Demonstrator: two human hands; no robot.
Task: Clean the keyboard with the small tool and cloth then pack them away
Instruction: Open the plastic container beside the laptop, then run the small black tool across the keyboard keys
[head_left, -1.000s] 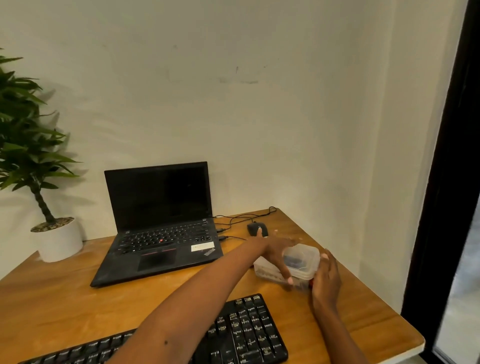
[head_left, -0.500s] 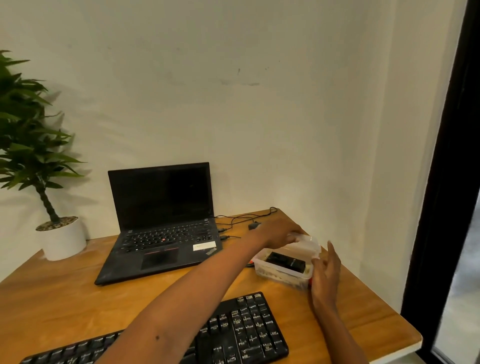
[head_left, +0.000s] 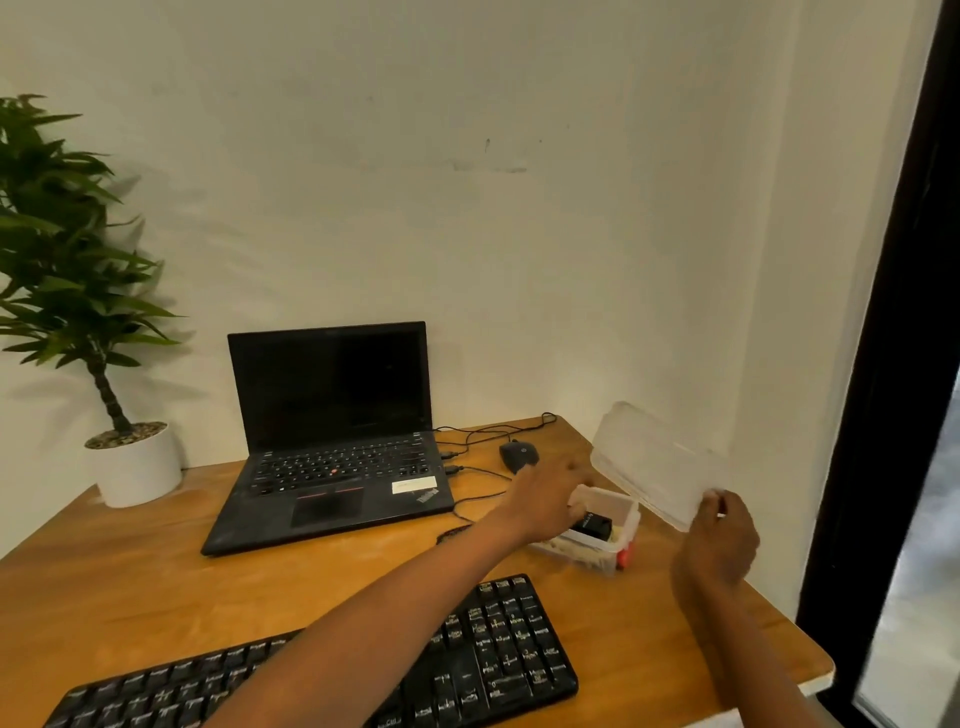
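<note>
Right hand pinches lid, lifted off box beyond keyboard. Left hand at box rim; fingers hidden, grip unclear. Steady box, park lid aside, lift black item straight out.

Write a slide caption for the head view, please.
Right hand holds the lid up; left hand at the open box, behind the keyboard.

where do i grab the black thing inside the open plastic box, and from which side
Probably from straight above: the black item lies low inside the box, whose walls block any sideways reach, and the lid is off, held up by the right hand. Put the grip across its exposed top edges at the right end, since the left hand covers its other end.
</note>
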